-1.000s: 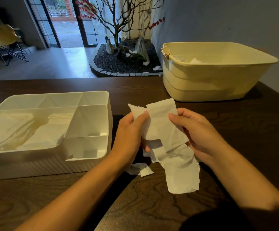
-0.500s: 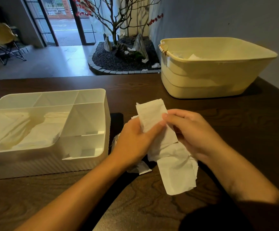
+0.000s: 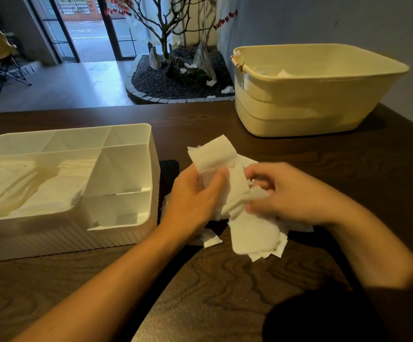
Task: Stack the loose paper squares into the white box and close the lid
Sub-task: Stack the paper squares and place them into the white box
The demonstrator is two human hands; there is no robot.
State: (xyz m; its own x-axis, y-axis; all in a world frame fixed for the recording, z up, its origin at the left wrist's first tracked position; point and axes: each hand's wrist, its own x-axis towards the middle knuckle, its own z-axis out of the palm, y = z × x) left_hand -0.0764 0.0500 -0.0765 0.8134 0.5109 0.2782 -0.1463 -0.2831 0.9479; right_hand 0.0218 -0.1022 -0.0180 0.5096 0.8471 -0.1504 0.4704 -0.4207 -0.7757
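Head view, hands: We see our left hand (image 3: 195, 196) curled round the upper part of a bundle of paper squares (image 3: 235, 193), thumb pressed across its front. Our right hand (image 3: 289, 193) pinches the bundle's middle from the right, fingers curled in.

Head view, paper: The bundle is held above the dark wooden table (image 3: 225, 292), just right of the white box (image 3: 116, 233). Its long axis runs from upper left, away from us, to lower right, towards us; the lower end hangs loose and ragged. A small scrap (image 3: 210, 239) lies on the table under our left wrist.

Head view, containers: The white box is open and divided into compartments. Its large left compartment holds crumpled white sheets (image 3: 27, 188); the smaller compartments look bare. A cream tub (image 3: 311, 104) stands at the far right of the table, with a little white paper (image 3: 283, 73) showing above its rim.

Head view, hard to make out: The box's left edge is cut off. We cannot count the squares in the bundle. Most of the tub's inside is hidden by its wall. We cannot tell what the dark patch (image 3: 168, 169) between box and hands is.
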